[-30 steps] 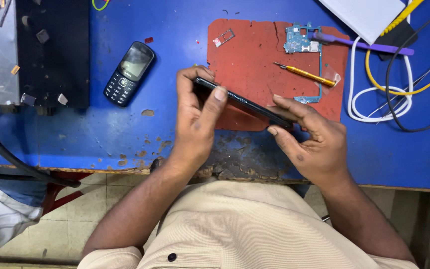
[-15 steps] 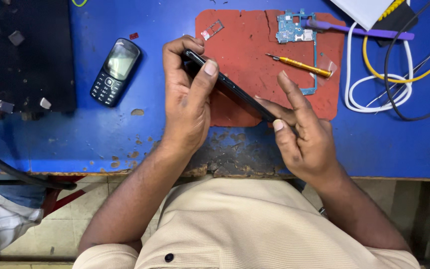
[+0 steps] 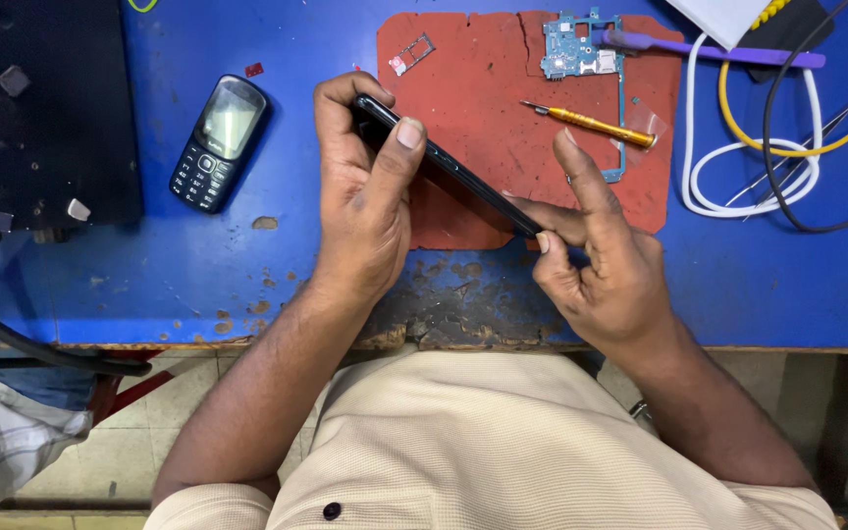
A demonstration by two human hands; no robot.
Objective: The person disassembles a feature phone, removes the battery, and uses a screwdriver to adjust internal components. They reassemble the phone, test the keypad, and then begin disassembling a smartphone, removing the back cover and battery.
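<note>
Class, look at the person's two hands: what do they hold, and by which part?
Both hold one black smartphone edge-on: the left hand grips its upper end, thumb on the edge; the right hand pinches its lower end.

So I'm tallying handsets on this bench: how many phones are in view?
2. A black slim phone is held edge-on between the left hand and right hand over the red mat. A keypad phone lies on the blue table, left. Others may be hidden.

Head camera, looking straight down, close over blue workbench (image 3: 198,265)
</note>
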